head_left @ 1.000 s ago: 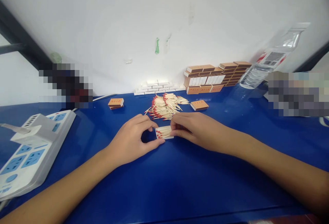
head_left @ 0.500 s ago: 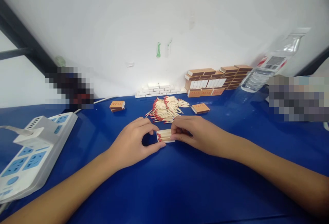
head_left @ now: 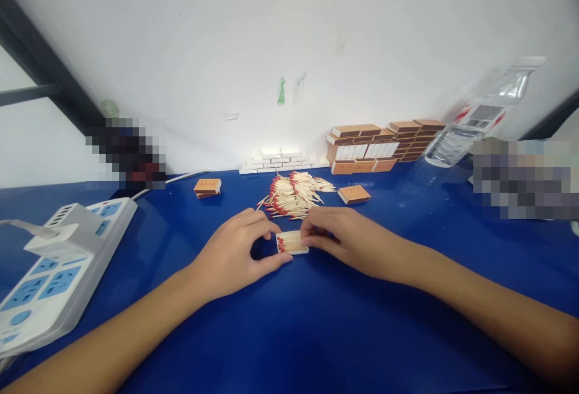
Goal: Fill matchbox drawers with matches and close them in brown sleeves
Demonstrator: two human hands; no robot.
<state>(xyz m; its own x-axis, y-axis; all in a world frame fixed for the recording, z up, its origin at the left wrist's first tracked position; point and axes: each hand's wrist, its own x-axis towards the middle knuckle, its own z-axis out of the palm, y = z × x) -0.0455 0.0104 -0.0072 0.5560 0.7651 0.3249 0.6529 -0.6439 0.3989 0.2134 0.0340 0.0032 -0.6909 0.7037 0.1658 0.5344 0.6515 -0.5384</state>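
A small white matchbox tray (head_left: 279, 250) lies on the blue table with red-tipped matches (head_left: 292, 241) inside, their heads toward the left. My left hand (head_left: 239, 249) holds the tray's left end between thumb and forefinger, its grip curved around the corner. At the other end, my right hand (head_left: 332, 234) pinches the stick ends of the matches; its curled fingers hide that end of the tray. Just behind is a large heap of loose matches (head_left: 294, 195), most heads pointing left.
Stacked white trays (head_left: 280, 160) line the wall. Orange matchboxes (head_left: 362, 149) are piled right of them, beside a clear plastic bottle (head_left: 474, 116). A matchbox (head_left: 354, 194) and a small stack of matchboxes (head_left: 207, 186) flank the heap. A power strip (head_left: 67, 273) occupies the left.
The matches in the tray now lie more evenly and show across more of its width. My hands keep nearly the same places, and the view has shifted slightly.
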